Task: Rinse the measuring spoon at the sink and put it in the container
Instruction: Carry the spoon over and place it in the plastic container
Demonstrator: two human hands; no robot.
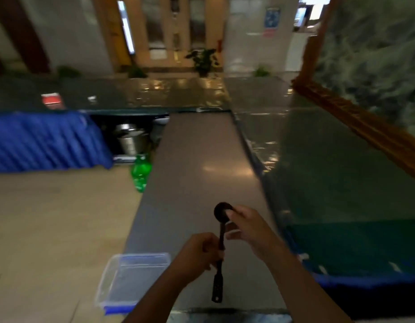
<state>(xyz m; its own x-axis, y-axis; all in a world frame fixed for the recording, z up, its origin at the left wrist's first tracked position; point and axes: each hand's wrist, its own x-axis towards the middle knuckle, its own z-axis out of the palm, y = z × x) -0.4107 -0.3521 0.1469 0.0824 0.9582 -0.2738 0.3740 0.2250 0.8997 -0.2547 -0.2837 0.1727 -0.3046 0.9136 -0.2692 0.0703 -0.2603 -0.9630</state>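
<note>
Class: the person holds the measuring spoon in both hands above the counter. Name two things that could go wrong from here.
1. The clear container sits at the counter's left edge, partly overhanging; a nudge might tip it off.
2. The left hand grips the spoon mid-handle while the right hand touches the bowl; it could slip.

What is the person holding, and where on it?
A dark measuring spoon: left hand grips the handle, right hand fingers touch the bowl.
</note>
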